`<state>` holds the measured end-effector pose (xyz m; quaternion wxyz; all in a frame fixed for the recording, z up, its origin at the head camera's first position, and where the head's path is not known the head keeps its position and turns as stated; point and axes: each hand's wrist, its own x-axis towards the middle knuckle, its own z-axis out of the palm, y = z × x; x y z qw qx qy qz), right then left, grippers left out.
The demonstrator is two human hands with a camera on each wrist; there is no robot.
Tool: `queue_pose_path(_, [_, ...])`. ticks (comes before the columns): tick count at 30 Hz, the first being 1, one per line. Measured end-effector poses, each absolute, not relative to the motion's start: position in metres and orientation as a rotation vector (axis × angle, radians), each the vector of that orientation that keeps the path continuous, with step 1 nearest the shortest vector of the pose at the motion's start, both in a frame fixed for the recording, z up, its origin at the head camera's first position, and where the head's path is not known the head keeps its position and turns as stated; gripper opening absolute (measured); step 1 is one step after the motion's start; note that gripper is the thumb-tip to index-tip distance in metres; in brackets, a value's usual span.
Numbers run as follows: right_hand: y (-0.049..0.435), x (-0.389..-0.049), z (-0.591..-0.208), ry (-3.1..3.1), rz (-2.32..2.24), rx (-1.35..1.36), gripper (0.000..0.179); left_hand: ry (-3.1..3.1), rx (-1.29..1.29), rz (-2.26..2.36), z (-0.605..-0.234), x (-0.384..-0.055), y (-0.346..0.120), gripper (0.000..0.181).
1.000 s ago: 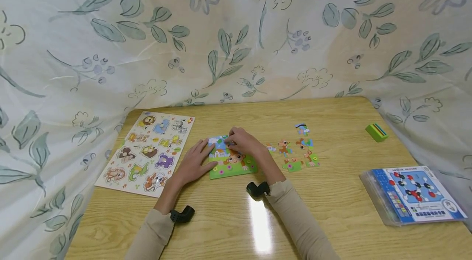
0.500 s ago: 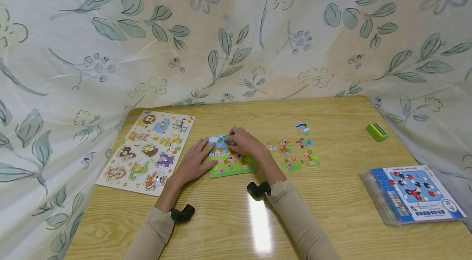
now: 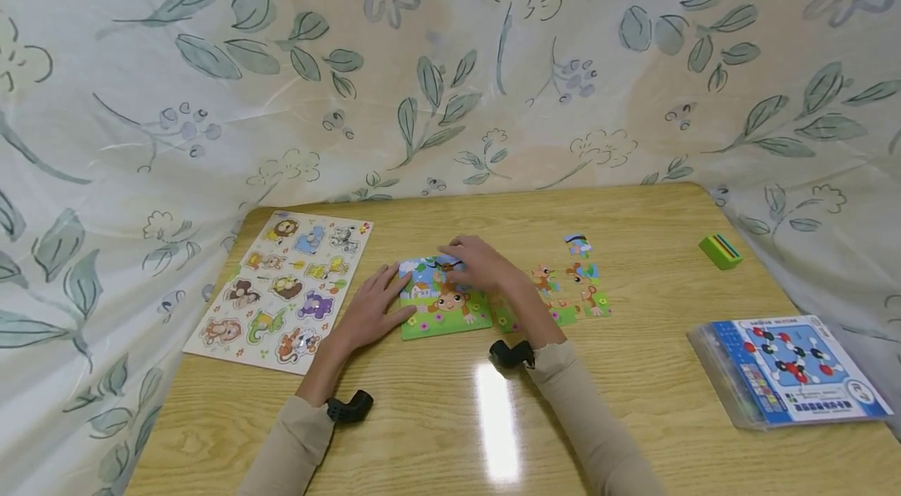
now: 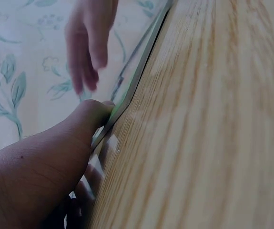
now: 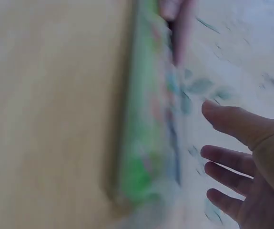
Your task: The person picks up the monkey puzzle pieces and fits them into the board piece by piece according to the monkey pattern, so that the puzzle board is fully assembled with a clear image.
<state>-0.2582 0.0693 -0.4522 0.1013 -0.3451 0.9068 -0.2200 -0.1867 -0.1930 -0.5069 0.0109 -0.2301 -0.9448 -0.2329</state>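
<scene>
A small jigsaw puzzle [image 3: 439, 320] with a cartoon monkey lies in the middle of the table. My left hand [image 3: 369, 312] rests at its left side, fingertips on the picture; in the left wrist view the thumb [image 4: 96, 112] touches the board's edge. Over the puzzle's upper right hovers my right hand [image 3: 482, 265]. The right wrist view shows that hand [image 5: 256, 162] with thumb and fingers spread and nothing between them, beside the blurred board [image 5: 139, 162]. Loose jigsaw pieces lie to the right, including a blue one [image 3: 579, 246] and a green one [image 3: 594, 302].
On the left lies a cream board [image 3: 235, 294] of animal pictures. A green block [image 3: 719, 252] with coloured stripes sits at the far right. Nearer on that side is a clear plastic pack [image 3: 795, 375] with a molecule picture. A floral cloth [image 3: 450, 73] hangs behind the table [image 3: 422, 418].
My right hand has let go at the puzzle's top and moved right, uncovering a piece with a brown and dark branch-like print. The left hand has stayed in place.
</scene>
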Motion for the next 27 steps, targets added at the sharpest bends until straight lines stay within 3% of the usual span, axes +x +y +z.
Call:
queue_pose_path(7, [0.166, -0.270, -0.444, 2.728, -0.898, -0.739, 0.060, -2.951, -0.717, -0.729, -0.507, -0.187, -0.193, 0.068])
queue_pose_path(15, [0.278, -0.279, -0.459, 2.839, -0.832, -0.473, 0.062, -2.941, -0.731, -0.720, -0.507, -0.188, -0.193, 0.068])
queue_pose_path(20, [0.302, -0.281, -0.466, 2.802, -0.903, -0.425, 0.062, -2.952, -0.721, -0.725, -0.507, -0.187, -0.194, 0.068])
queue_pose_path(27, [0.297, -0.287, -0.471, 2.777, -0.934, -0.473, 0.062, -2.964, -0.702, -0.726, -0.508, -0.187, -0.194, 0.068])
